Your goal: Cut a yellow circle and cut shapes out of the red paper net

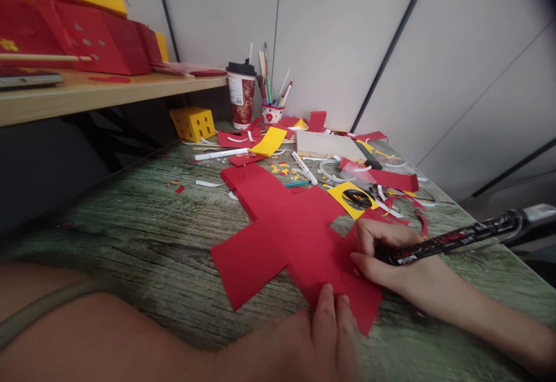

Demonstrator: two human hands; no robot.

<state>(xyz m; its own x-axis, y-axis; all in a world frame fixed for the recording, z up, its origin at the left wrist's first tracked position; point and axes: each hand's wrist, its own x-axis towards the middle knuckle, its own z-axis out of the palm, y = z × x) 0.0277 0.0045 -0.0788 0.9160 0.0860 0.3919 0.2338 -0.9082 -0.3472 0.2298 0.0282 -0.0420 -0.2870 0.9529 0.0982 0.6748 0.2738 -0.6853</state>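
right hand (391, 263) grips black patterned pen (456, 241), tip hidden, at red cross-shaped paper (282, 231); left hand (324, 335) rests fingers on paper's near end. wood-grain table (143, 219). beyond: yellow square (337, 191) with hole, lidded cup (245, 101).

My pen (456, 240) looks like smooth, glossy plastic; my red sheet (278, 228) is matt, smooth, card-like paper. My bench (139, 231) shows rough-looking wood grain, while the shelf (108, 97) is smooth, pale wood and the cup lid (242, 68) black plastic.

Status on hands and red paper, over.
Left hand on red paper cross. Right hand gripping pen over it. Scraps beyond, some close by right hand.
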